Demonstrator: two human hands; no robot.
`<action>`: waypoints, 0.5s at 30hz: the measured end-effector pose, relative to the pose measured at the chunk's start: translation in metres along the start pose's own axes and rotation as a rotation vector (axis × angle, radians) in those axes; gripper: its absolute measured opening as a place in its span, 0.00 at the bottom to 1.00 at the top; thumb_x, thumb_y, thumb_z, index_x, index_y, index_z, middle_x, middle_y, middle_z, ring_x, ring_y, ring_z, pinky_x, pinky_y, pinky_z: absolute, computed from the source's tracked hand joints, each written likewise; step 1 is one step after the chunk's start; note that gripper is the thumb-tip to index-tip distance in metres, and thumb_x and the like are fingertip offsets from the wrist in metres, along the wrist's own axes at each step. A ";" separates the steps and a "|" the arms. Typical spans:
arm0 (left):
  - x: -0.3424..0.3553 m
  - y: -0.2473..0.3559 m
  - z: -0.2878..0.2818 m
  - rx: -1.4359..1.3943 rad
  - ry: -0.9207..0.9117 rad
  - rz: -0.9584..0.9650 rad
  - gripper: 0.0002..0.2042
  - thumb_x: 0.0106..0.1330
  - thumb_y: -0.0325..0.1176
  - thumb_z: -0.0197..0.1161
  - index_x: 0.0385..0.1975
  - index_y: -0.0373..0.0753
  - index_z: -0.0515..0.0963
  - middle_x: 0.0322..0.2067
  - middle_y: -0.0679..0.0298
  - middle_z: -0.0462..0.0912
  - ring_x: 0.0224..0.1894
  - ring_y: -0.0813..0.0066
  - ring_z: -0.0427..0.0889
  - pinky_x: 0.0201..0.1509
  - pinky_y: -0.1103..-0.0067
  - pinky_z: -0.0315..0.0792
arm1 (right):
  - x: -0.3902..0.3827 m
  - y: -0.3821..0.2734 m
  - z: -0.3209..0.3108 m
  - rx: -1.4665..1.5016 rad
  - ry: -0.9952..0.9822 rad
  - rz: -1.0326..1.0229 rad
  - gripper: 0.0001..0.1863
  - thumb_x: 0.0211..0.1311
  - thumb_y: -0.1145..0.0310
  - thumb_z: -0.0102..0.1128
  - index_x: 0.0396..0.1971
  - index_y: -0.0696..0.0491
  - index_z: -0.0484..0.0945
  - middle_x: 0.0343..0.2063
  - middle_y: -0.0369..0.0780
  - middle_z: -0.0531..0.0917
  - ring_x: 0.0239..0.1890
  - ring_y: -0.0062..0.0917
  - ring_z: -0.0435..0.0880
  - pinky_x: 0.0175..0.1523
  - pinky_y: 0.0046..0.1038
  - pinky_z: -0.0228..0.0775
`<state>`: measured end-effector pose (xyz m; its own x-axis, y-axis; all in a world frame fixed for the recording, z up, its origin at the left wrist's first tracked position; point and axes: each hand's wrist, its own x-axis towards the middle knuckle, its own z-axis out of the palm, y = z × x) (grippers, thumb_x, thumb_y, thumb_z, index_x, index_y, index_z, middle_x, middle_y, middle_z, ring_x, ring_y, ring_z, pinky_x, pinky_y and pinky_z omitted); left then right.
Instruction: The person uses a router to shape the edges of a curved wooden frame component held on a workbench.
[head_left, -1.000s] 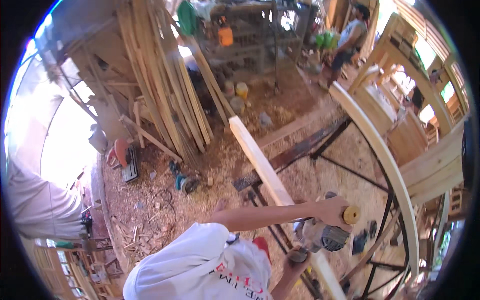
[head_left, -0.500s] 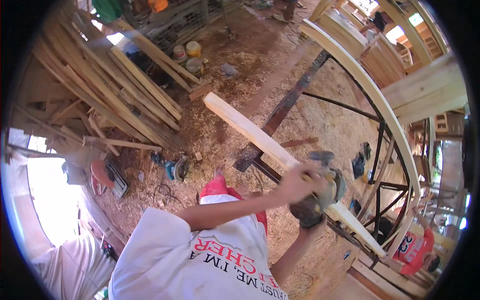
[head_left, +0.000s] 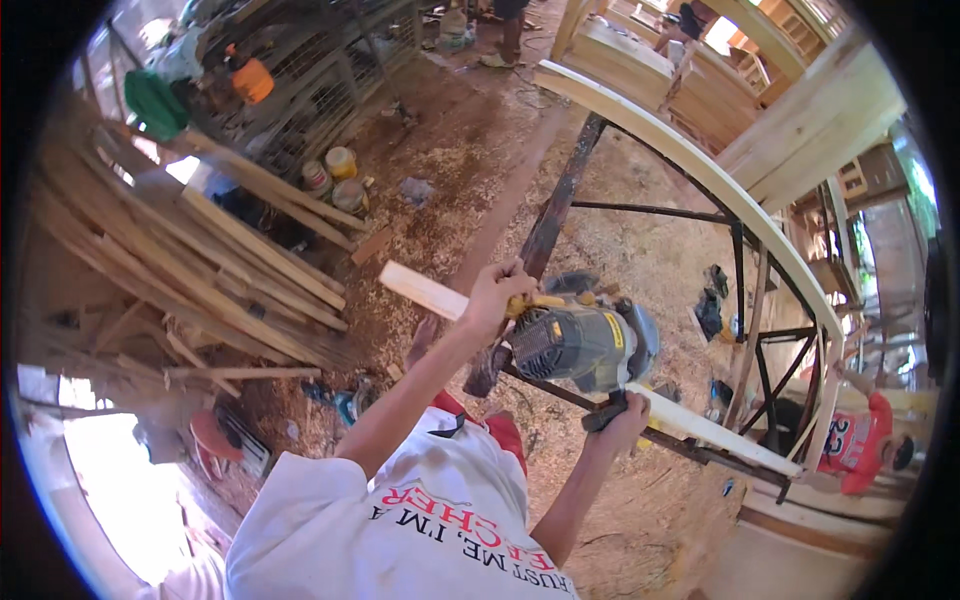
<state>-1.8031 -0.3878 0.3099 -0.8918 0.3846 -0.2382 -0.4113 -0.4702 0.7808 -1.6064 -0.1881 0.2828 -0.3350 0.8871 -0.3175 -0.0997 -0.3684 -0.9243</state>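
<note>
In front of me, both my hands hold a power tool (head_left: 570, 345) with a yellow and dark-grey housing, a vented motor end and a rounded grey cover; its exact kind I cannot make out. My left hand (head_left: 492, 300) is closed round its yellow handle. Lower and to the right, my right hand (head_left: 624, 422) grips a black handle on it. A pale wooden strip (head_left: 425, 290) runs slantwise behind the tool, which hides its middle; whether the two touch, I cannot tell. Beneath the strip is a dark metal frame (head_left: 560, 200).
A long curved board (head_left: 700, 165) lies along the frame on the right. Stacked timber (head_left: 200, 260) fills the left, with buckets (head_left: 345, 180) beyond it. Shavings cover the ground (head_left: 460, 170). A person in a red shirt (head_left: 850, 440) is at far right. A blue tool (head_left: 348, 402) lies near my legs.
The tool has come left and up along the strip with both hands, and has turned, showing its vented end. My right hand and its black handle now show clearly. The view has shifted too.
</note>
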 end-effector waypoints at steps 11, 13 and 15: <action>0.192 0.021 -0.160 -0.075 0.007 -0.147 0.07 0.61 0.24 0.58 0.24 0.40 0.69 0.22 0.66 0.72 0.31 0.74 0.77 0.40 0.77 0.72 | 0.073 0.142 0.175 -0.187 0.072 -0.198 0.08 0.58 0.77 0.58 0.35 0.52 0.69 0.24 0.38 0.75 0.16 0.24 0.74 0.17 0.28 0.67; 0.201 0.025 -0.172 -0.005 0.042 -0.200 0.07 0.62 0.24 0.58 0.24 0.40 0.69 0.23 0.66 0.72 0.30 0.74 0.77 0.39 0.78 0.72 | 0.065 0.166 0.181 -0.175 0.072 -0.180 0.08 0.58 0.77 0.59 0.34 0.51 0.70 0.25 0.36 0.75 0.17 0.23 0.73 0.18 0.26 0.66; 0.201 0.018 -0.183 0.070 0.079 -0.270 0.07 0.62 0.25 0.58 0.23 0.41 0.69 0.23 0.66 0.72 0.30 0.75 0.76 0.38 0.79 0.72 | 0.063 0.169 0.180 -0.359 0.043 -0.285 0.06 0.58 0.76 0.59 0.33 0.52 0.71 0.25 0.36 0.75 0.19 0.22 0.72 0.21 0.25 0.67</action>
<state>-2.0246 -0.4642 0.1703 -0.7646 0.4239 -0.4854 -0.6246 -0.3018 0.7203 -1.8125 -0.2445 0.1446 -0.3012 0.9526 -0.0418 0.1510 0.0043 -0.9885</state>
